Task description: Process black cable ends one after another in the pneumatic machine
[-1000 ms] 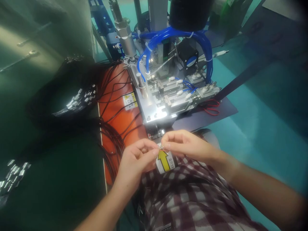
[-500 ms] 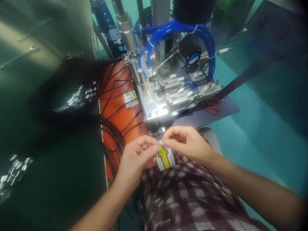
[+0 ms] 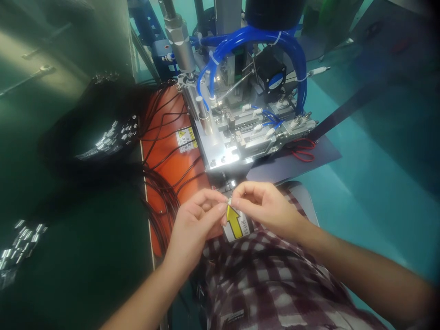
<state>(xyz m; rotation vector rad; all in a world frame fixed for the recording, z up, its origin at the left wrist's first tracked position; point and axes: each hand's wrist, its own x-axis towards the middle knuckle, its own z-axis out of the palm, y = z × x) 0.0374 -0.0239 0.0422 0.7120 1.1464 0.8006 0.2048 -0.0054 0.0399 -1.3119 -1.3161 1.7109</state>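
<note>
Thumb and fingers of my left hand (image 3: pixel 199 215) are pinched together just above a white label with a yellow arrow (image 3: pixel 234 223). My right hand (image 3: pixel 266 204) is pinched too, its fingertips almost meeting the left ones. Between the fingertips is something small and pale, too small to make out. Right behind the hands stands a metal machine (image 3: pixel 223 156) with a shiny plate. Black cables (image 3: pixel 160 183) lie left of my hands on an orange surface (image 3: pixel 168 162).
Blue air hoses (image 3: pixel 254 34) arch over the machine. On the dark green surface at the left lie a bundle of black cables (image 3: pixel 65 133) and shiny metallic-tipped pieces (image 3: pixel 24 243). A red wire loop (image 3: pixel 304 151) is at the machine's right.
Both hands have barely moved, with the fingertips shifted slightly upward. The fingers remain pinched, and the view has shifted a little.
</note>
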